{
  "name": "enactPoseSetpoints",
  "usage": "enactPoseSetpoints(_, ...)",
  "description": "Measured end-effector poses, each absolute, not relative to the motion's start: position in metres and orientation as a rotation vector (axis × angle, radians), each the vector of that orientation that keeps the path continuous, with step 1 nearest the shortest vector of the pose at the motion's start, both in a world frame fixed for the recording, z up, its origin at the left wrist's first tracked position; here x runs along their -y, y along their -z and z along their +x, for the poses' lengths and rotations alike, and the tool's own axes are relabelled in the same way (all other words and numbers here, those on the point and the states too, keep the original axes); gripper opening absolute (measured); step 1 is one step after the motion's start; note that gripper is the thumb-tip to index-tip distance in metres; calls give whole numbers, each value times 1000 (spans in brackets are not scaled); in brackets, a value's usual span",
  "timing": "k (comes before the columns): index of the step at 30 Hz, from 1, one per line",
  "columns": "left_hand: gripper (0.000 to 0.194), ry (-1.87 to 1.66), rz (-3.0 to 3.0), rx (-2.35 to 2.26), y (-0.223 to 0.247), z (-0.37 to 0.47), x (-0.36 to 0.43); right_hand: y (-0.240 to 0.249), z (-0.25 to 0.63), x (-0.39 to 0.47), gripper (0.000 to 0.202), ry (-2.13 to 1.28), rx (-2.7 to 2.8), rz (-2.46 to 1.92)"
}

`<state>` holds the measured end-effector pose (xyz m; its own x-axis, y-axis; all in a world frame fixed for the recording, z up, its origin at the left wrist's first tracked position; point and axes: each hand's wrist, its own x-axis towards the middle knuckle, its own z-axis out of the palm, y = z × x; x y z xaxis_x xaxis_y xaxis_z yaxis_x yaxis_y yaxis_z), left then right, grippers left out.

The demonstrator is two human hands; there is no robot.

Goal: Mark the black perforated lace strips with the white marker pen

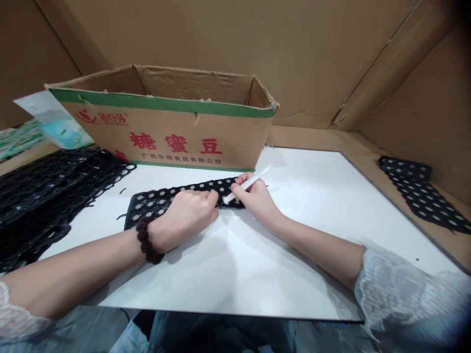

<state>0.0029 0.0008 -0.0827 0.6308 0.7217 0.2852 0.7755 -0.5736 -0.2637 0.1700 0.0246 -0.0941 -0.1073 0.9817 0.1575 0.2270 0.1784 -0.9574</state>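
Observation:
A black strip with rows of pale round dots lies on the white board, in front of the carton. My left hand rests over its lower middle, fingers curled and pressed together at the strip's near edge; what they pinch, if anything, is hidden. Near the strip's right end, my right hand grips a slim white tool, slanted with its lower tip against the strip. A dark fuzzy band circles my left wrist.
Behind stands an open carton with red lettering. Stacked black perforated sheets lie at the left, beside a white and blue bag. Another dotted black strip lies at the right on cardboard. Cardboard walls enclose the back.

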Motion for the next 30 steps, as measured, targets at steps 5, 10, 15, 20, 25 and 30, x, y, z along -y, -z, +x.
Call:
enactPoseSetpoints(5, 19, 241, -2483, 1175, 83, 3, -1, 95, 169, -25, 10, -1003, 1541, -1213)
enactPoseSetpoints(10, 21, 253, -2497, 1146, 84, 3, -1, 97, 166, -26, 9, -923, 1597, -1214)
enactPoseSetpoints(15, 20, 267, -2482, 1163, 84, 5, -1, 97, 162, -25, 10, -802, 1713, -1209)
enactPoseSetpoints(20, 20, 260, -2439, 1222, 83, 8, 0, 95, 160, -22, 10, -714, 1826, -1238)
enactPoseSetpoints(25, 19, 262, -2414, 1294, 82, 9, -2, 95, 161, -20, 10, -740, 1824, -1245)
enactPoseSetpoints(30, 16, 200, -2483, 1203, 77, 7, -4, 97, 164, -21, 10, -780, 1768, -1204)
